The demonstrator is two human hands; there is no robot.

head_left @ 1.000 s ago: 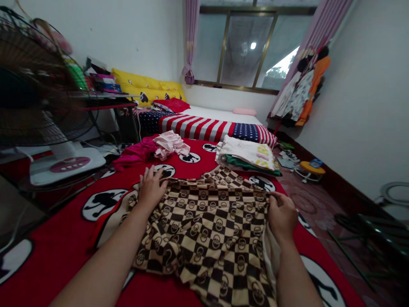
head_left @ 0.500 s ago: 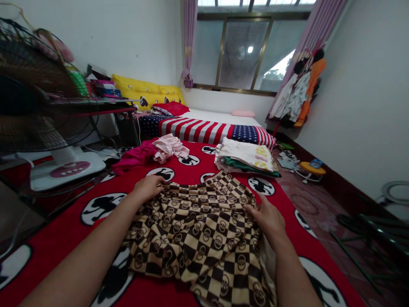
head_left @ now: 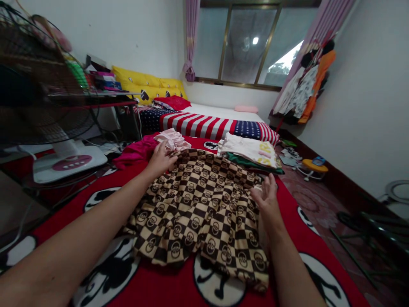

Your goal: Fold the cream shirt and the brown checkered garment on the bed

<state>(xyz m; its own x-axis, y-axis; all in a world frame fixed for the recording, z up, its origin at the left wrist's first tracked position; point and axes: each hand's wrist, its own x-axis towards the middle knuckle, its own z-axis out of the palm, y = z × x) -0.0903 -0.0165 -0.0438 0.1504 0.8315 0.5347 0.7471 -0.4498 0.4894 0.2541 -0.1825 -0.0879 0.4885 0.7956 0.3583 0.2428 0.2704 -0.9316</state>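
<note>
Across the middle of the frame, a brown-and-cream checked garment lies spread on a red bedspread printed with black figures in white ovals. The left hand rests at the garment's upper left edge, its fingers slightly spread and curved down onto the cloth, with no clear pinch. The right hand sits at the right edge, its fingers fanned wide and lifted, holding nothing that can be seen.

Loose cloth like this handles best with flat palms working outward from the centre, both edges drawn evenly so the check lines run straight.

Two hands show, with one checked garment beneath them. Just beyond it lie two loose pieces, a pale pink garment and a magenta cloth, and one folded stack of white and green clothes. Farther up, on striped and starred bedding, are two yellow pillows, one red pillow and one pink pillow. One pedestal fan stands at upper left.
</note>
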